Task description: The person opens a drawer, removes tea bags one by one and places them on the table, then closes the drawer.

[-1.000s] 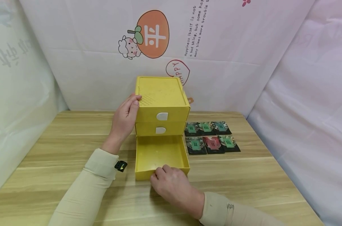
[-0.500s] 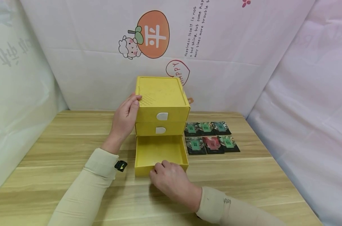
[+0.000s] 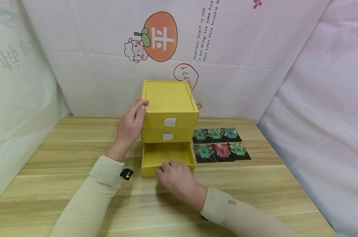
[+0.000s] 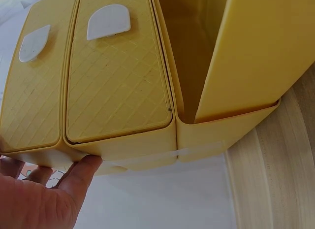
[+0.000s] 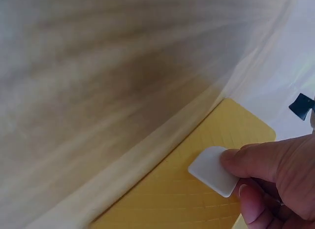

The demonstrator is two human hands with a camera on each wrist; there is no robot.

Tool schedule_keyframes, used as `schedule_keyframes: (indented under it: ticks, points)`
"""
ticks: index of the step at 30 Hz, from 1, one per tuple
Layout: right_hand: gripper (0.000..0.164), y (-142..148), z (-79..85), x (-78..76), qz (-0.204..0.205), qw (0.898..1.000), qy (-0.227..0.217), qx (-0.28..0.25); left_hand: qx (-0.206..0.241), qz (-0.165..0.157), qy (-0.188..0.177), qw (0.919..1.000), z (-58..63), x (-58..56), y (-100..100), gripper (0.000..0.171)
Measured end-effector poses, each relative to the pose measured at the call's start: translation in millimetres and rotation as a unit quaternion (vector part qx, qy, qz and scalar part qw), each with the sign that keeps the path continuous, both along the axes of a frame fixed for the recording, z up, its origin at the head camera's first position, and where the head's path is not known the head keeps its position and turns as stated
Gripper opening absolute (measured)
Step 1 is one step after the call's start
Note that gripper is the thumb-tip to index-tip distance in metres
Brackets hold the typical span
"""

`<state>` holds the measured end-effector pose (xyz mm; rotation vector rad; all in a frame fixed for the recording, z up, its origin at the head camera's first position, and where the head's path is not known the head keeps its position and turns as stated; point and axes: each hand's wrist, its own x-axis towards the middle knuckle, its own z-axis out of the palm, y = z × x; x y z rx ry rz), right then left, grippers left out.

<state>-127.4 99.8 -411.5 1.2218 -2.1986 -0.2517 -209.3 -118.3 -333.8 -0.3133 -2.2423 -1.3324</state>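
A yellow desktop cabinet with three drawers stands near the back of the table. Its bottom drawer is pulled part way out, and its bare inside shows. At the cabinet's left side, my left hand rests near the upper front corner; in the left wrist view, my left thumb lies along the yellow side wall. My right hand is at the front of the bottom drawer. In the right wrist view, its thumb and finger pinch the white drawer handle.
Several dark square packets with green or red labels lie in two rows right of the cabinet. The upper two drawers, with white handles, are closed. A printed white cloth hangs behind the wooden table.
The bottom drawer has slid inward, away from me, and my right hand has moved with it. My left hand has stayed on the cabinet's side.
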Motion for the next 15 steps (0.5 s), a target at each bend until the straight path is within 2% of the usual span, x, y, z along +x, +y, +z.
schedule_keyframes:
  ticks: [15]
  points:
    - [0.025,-7,-0.5,-19.9,-0.022,1.0,-0.002,-0.014,-0.002,-0.003,0.006,1.0,-0.5,-0.6,0,0.045]
